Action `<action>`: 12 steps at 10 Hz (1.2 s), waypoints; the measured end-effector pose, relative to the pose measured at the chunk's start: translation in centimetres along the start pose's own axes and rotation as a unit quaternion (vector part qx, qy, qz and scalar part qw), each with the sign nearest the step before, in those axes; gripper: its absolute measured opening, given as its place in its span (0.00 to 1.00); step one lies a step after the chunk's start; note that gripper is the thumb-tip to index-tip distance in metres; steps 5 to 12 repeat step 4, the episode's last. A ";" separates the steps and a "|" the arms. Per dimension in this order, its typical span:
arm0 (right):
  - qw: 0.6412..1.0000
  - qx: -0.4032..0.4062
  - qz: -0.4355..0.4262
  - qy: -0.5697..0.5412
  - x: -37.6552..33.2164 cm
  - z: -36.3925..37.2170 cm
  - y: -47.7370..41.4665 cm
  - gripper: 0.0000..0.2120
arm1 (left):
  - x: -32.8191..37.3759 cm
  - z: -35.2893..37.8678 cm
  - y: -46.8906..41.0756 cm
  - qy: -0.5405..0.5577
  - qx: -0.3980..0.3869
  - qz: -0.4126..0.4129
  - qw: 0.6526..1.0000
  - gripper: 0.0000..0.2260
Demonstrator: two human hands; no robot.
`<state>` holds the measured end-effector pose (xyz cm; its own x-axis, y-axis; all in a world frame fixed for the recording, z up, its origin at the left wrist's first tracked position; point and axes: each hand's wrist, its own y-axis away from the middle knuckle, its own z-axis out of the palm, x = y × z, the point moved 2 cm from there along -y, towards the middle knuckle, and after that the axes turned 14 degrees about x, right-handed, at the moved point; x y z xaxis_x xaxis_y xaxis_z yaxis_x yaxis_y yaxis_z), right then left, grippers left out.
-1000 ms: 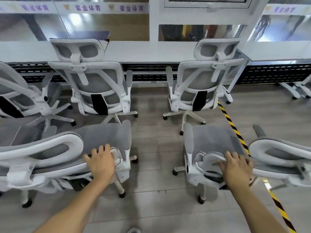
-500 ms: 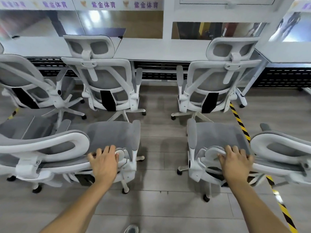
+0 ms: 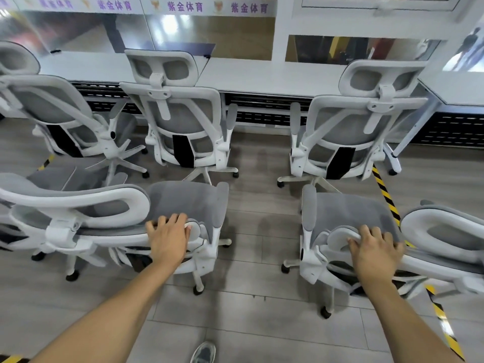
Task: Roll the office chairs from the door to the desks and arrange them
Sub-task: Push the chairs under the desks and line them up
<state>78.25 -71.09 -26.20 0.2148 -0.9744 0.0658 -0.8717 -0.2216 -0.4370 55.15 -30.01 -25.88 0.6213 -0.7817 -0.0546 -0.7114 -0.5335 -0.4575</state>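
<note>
Two white-framed office chairs with grey mesh stand just in front of me. My left hand (image 3: 169, 238) grips the backrest edge of the left chair (image 3: 188, 203), whose headrest points left. My right hand (image 3: 374, 251) grips the backrest edge of the right chair (image 3: 348, 213), whose headrest points right. Beyond them, three more chairs of the same kind stand with their backs to me at a long white desk (image 3: 262, 74): one at the left (image 3: 52, 113), one in the middle (image 3: 178, 121) and one at the right (image 3: 358, 127).
Yellow-and-black floor tape (image 3: 385, 192) runs diagonally past the right chair. A white desk leg (image 3: 413, 127) slants down at the right. Glass panels with purple lettering rise behind the desk. My shoe (image 3: 204, 352) shows at the bottom on the grey plank floor.
The view has shifted to the left, bringing a third desk chair fully into sight. Both held chairs have rolled slightly closer to the desk row; my hands keep the same grips.
</note>
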 end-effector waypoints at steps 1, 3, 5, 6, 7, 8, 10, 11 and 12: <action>1.000 -0.017 0.010 0.003 -0.3 -0.7 0.2 0.09 | -0.6 -0.2 0.2 0.038 -0.018 0.011 0.999 0.11; 0.994 -0.013 0.043 -0.097 -3.9 -5.6 3.0 0.17 | -2.5 -4.4 2.8 0.135 0.005 0.043 0.990 0.19; 0.986 -0.011 0.042 -0.161 -7.5 -8.0 5.6 0.18 | -4.0 -6.5 4.3 0.161 0.009 0.038 0.986 0.15; 0.986 -0.011 0.042 -0.161 -7.5 -8.0 5.6 0.18 | -4.0 -6.5 4.3 0.161 0.009 0.038 0.986 0.15; 0.986 -0.011 0.042 -0.161 -7.5 -8.0 5.6 0.18 | -4.0 -6.5 4.3 0.161 0.009 0.038 0.986 0.15; 0.986 -0.011 0.042 -0.161 -7.5 -8.0 5.6 0.18 | -4.0 -6.5 4.3 0.161 0.009 0.038 0.986 0.15; 0.986 -0.011 0.042 -0.161 -7.5 -8.0 5.6 0.18 | -4.0 -6.5 4.3 0.161 0.009 0.038 0.986 0.15; 0.986 -0.011 0.042 -0.161 -7.5 -8.0 5.6 0.18 | -4.0 -6.5 4.3 0.161 0.009 0.038 0.986 0.15; 0.986 -0.011 0.042 -0.161 -7.5 -8.0 5.6 0.18 | -4.0 -6.5 4.3 0.161 0.009 0.038 0.986 0.15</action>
